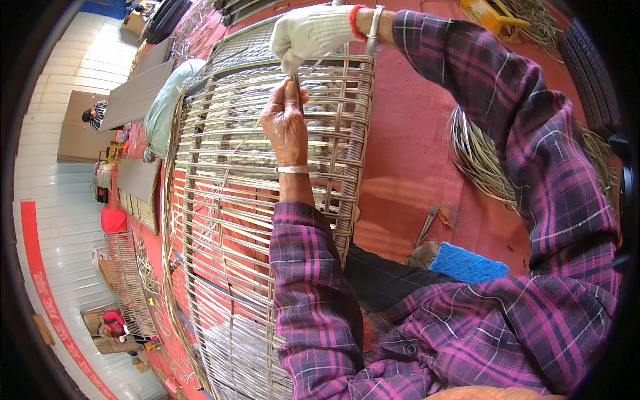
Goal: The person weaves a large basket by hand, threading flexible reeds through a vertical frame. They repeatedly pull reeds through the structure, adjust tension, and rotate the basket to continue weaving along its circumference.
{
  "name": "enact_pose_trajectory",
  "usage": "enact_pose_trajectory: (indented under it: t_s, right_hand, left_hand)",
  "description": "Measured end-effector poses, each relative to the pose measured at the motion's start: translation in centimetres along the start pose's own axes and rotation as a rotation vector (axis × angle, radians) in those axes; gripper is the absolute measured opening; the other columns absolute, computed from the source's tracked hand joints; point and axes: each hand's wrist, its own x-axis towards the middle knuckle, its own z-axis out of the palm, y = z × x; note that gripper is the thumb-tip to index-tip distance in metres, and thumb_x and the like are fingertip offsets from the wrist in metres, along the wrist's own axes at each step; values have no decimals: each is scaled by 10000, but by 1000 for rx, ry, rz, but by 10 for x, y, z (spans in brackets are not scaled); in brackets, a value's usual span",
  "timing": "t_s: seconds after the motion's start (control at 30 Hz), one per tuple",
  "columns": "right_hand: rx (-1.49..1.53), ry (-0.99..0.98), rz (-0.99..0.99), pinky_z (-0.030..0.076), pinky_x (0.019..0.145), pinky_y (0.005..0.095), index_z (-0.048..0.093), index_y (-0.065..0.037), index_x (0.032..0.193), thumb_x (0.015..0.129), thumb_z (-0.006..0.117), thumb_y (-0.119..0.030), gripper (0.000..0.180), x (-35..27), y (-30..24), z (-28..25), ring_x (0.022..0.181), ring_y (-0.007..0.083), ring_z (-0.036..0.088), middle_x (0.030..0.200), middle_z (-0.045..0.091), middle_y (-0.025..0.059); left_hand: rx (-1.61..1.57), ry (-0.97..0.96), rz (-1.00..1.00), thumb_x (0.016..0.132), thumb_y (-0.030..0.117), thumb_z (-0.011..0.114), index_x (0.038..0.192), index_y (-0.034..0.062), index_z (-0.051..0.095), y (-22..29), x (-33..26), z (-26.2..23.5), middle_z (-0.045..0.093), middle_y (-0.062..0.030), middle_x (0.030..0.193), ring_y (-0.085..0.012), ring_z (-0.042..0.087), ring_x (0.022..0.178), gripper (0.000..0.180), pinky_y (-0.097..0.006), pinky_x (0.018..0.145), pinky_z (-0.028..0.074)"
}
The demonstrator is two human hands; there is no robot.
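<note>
Grey-tan rattan frame [267,200] in the middle of the picture, pale strips over red floor [413,147]. White knitted glove with red cuff on the right hand [310,33], upper centre. Silver bangle [293,169] at the bare left hand [285,123]. Purple, pink and dark plaid sleeves [533,153] at right and bottom. Blue textured pad [467,265] lower right. Yellow stool [490,15] at top right. Grey-tan cane bundle [477,157] at right.
</note>
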Motion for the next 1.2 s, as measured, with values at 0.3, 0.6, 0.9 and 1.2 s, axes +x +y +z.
enact_pose_trajectory:
  t_s: [0.3,0.6,0.9,1.2]
  right_hand:
    - [-483,396,-189,501,605,291,709,-54,780,762,611,-91,106,25,-24,-118,618,181,606,656,631,79]
    - [-470,396,429,466,899,412,595,-81,1174,968,441,-494,486,-69,58,64,1104,298,588,1189,607,158]
    - [-56,443,488,463,809,447,597,-58,1067,959,476,-457,432,-125,35,87,940,389,606,977,638,181]
    - [-586,619,291,508,874,366,596,-133,1183,938,567,-440,394,-156,-19,85,997,284,635,1107,657,102]
  left_hand:
    - [571,-53,28,886,206,678,918,99,747,-34,15,1,663,26,627,-78,579,552,131,-260,544,419]
    - [-99,57,-90,902,94,668,859,18,653,-15,-1,-12,608,-15,673,-98,530,576,89,-228,552,420]
    - [-140,39,-118,911,76,651,891,-19,656,4,-35,-12,599,-19,679,-75,517,582,97,-207,563,426]
    - [-71,121,-73,918,141,666,845,-9,669,27,-76,-25,604,-25,666,-86,532,577,166,-217,545,429]
